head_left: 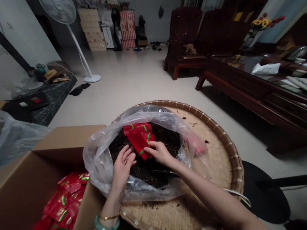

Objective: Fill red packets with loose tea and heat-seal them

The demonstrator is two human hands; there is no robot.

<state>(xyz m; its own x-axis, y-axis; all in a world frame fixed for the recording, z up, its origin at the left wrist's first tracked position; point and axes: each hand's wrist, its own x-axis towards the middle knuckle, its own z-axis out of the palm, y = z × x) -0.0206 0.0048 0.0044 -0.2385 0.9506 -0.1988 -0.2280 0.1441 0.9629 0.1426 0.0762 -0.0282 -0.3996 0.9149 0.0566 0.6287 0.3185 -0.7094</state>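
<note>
My right hand (161, 153) pinches the lower corner of a red packet (138, 143) with green markings. More red packets (146, 127) like it lie fanned out behind, on dark dried leaves that look like tea (171, 138). The leaves fill a clear plastic bag (98, 159), whose mouth is spread wide on a round woven bamboo tray (221, 162). To the left of the held packet, my left hand (123, 166) hovers over the leaves with its fingers apart and nothing in them. A dark object lies partly hidden beneath my right wrist.
An uncovered cardboard box (67, 137) with many red packets (64, 203) stands against the tray's left side. Pink plastic (195, 145) lies at the bag's right. A black round stand base (264, 190) is on the floor, a dark wooden table (240, 98) further right, and a white fan (74, 38) behind.
</note>
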